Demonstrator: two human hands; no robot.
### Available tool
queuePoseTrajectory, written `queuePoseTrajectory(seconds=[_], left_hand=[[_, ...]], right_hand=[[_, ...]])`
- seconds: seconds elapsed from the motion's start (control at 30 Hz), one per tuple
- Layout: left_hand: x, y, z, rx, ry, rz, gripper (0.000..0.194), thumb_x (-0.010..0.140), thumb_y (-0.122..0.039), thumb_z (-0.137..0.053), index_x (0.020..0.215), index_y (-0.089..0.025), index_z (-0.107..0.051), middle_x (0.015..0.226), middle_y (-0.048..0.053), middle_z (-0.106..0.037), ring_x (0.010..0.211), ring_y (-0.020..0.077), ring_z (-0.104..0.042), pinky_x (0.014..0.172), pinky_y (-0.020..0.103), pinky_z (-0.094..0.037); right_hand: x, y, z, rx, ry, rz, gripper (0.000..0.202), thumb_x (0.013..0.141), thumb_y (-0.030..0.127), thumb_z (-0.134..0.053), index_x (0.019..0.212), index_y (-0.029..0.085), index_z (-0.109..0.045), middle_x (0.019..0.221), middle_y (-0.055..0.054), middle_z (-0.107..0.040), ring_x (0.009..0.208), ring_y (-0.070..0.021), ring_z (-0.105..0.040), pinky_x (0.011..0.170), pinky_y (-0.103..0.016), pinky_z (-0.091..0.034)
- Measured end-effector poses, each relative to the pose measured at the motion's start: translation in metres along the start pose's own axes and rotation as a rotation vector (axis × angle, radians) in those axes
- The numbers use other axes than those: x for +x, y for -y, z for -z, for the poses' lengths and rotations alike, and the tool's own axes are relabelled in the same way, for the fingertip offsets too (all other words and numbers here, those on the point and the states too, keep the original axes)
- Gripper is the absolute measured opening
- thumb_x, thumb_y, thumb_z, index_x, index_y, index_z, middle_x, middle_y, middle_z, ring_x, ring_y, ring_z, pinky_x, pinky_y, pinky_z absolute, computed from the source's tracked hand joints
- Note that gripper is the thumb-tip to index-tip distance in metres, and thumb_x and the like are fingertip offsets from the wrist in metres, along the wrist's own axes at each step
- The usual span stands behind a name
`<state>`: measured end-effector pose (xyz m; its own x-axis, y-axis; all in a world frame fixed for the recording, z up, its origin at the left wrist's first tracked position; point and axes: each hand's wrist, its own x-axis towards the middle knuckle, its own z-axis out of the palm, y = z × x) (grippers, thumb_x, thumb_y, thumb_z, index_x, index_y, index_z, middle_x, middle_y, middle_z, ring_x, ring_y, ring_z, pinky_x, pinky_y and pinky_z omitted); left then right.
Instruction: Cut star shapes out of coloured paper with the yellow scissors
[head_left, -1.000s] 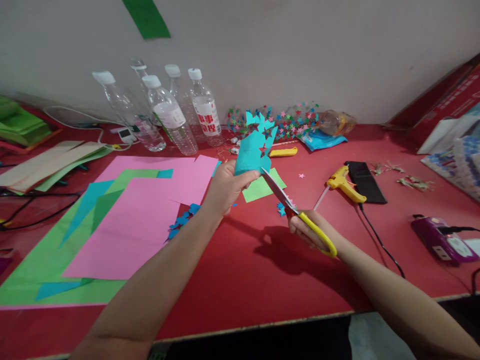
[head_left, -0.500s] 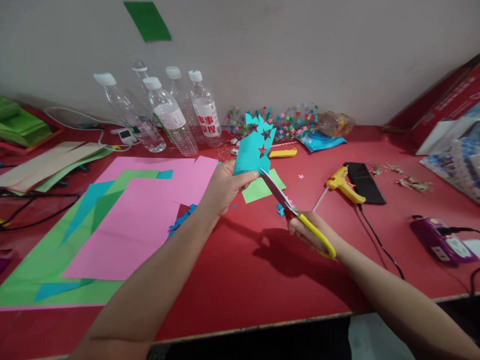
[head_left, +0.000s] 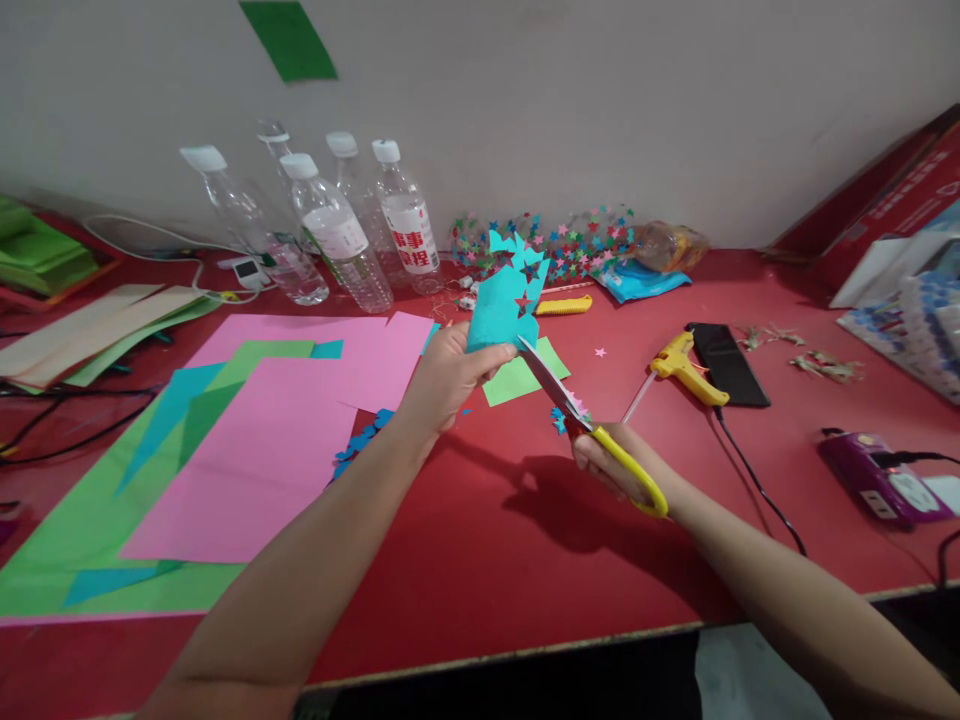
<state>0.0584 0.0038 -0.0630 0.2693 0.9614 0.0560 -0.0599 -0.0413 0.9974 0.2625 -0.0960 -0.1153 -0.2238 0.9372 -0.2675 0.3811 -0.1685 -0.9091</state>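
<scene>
My left hand [head_left: 448,375] pinches a turquoise sheet of paper [head_left: 496,308] by its lower edge, thumb on top. Star-shaped holes and jagged cut edges run along the paper's right and upper sides. In my right hand [head_left: 611,460] is a pair of scissors [head_left: 626,465] with yellow handles. Their blade tips meet the paper's lower right corner, close to my left thumb, and the blades look nearly together. Below them on the table lie a light green paper piece [head_left: 525,375] and small blue paper stars [head_left: 558,418]. A pink star [head_left: 601,352] lies farther right.
Several plastic bottles [head_left: 409,225] stand by the wall, beside a clear bottle filled with coloured stars [head_left: 585,245]. Coloured sheets [head_left: 255,460] cover the left side. On the right are a yellow glue gun [head_left: 686,368], a black phone [head_left: 727,365] and a purple power strip [head_left: 881,480].
The whole view has shifted very slightly. Both hands, the paper and the scissors keep nearly the same positions.
</scene>
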Motion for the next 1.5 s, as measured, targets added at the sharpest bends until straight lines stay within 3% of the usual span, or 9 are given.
queuePoseTrajectory(seconds=[0.2, 0.43, 0.6, 0.77, 0.93, 1.2, 1.5], left_hand=[[-0.001, -0.002, -0.001, -0.008, -0.001, 0.013, 0.026, 0.063, -0.025, -0.068, 0.053, -0.018, -0.045, 0.045, -0.006, -0.041, 0.044, 0.0052, -0.030, 0.045, 0.022, -0.021], [-0.001, -0.002, 0.000, -0.024, -0.005, 0.013, 0.026, 0.062, -0.025, -0.069, 0.053, -0.017, -0.047, 0.044, -0.007, -0.042, 0.041, 0.0042, -0.032, 0.043, 0.021, -0.022], [0.001, -0.001, 0.006, 0.032, 0.018, -0.024, 0.023, 0.069, -0.031, -0.068, 0.057, -0.016, -0.055, 0.050, -0.002, -0.056, 0.041, 0.0067, -0.044, 0.042, 0.022, -0.033], [-0.001, 0.003, 0.001, -0.018, -0.001, -0.062, 0.019, 0.071, -0.028, -0.067, 0.060, -0.016, -0.058, 0.052, -0.002, -0.057, 0.045, 0.0082, -0.050, 0.046, 0.022, -0.040], [-0.004, 0.012, -0.008, -0.076, -0.018, -0.065, 0.021, 0.075, -0.032, -0.066, 0.064, -0.017, -0.058, 0.055, -0.003, -0.058, 0.046, 0.0070, -0.050, 0.046, 0.021, -0.040], [-0.008, 0.020, -0.017, -0.081, -0.093, -0.092, 0.023, 0.078, -0.034, -0.065, 0.064, -0.018, -0.056, 0.054, -0.004, -0.056, 0.045, 0.0058, -0.047, 0.044, 0.021, -0.037], [-0.003, 0.015, -0.007, -0.040, -0.039, -0.065, 0.024, 0.075, -0.033, -0.066, 0.060, -0.018, -0.054, 0.053, -0.004, -0.053, 0.044, 0.0061, -0.043, 0.044, 0.021, -0.033]], right_hand=[[0.001, -0.004, 0.000, -0.041, -0.003, -0.025, 0.041, 0.087, 0.054, -0.048, 0.063, 0.022, -0.044, 0.044, 0.007, -0.040, 0.035, -0.0076, -0.034, 0.035, -0.022, -0.026], [0.000, 0.002, 0.000, -0.033, -0.025, -0.028, 0.042, 0.085, 0.056, -0.049, 0.062, 0.021, -0.043, 0.045, 0.007, -0.037, 0.035, -0.0068, -0.032, 0.035, -0.021, -0.026], [-0.002, 0.006, 0.003, 0.040, 0.006, -0.009, 0.048, 0.081, 0.065, -0.050, 0.065, 0.020, -0.047, 0.046, 0.006, -0.038, 0.034, -0.0064, -0.032, 0.034, -0.021, -0.025], [0.000, -0.001, 0.006, 0.061, 0.059, 0.045, 0.053, 0.080, 0.070, -0.048, 0.067, 0.019, -0.049, 0.043, 0.007, -0.040, 0.032, -0.0066, -0.034, 0.035, -0.022, -0.027], [0.000, 0.003, 0.005, 0.080, 0.075, 0.096, 0.051, 0.082, 0.068, -0.045, 0.067, 0.019, -0.051, 0.035, 0.008, -0.038, 0.030, -0.0067, -0.031, 0.038, -0.022, -0.028], [-0.001, 0.007, 0.003, 0.138, -0.001, 0.012, 0.050, 0.076, 0.067, -0.052, 0.066, 0.017, -0.054, 0.035, 0.009, -0.036, 0.029, -0.0054, -0.029, 0.035, -0.021, -0.023], [-0.001, 0.006, 0.012, 0.020, 0.063, -0.025, 0.052, 0.082, 0.065, -0.046, 0.065, 0.017, -0.055, 0.037, 0.007, -0.040, 0.030, -0.0063, -0.036, 0.035, -0.019, -0.031]])
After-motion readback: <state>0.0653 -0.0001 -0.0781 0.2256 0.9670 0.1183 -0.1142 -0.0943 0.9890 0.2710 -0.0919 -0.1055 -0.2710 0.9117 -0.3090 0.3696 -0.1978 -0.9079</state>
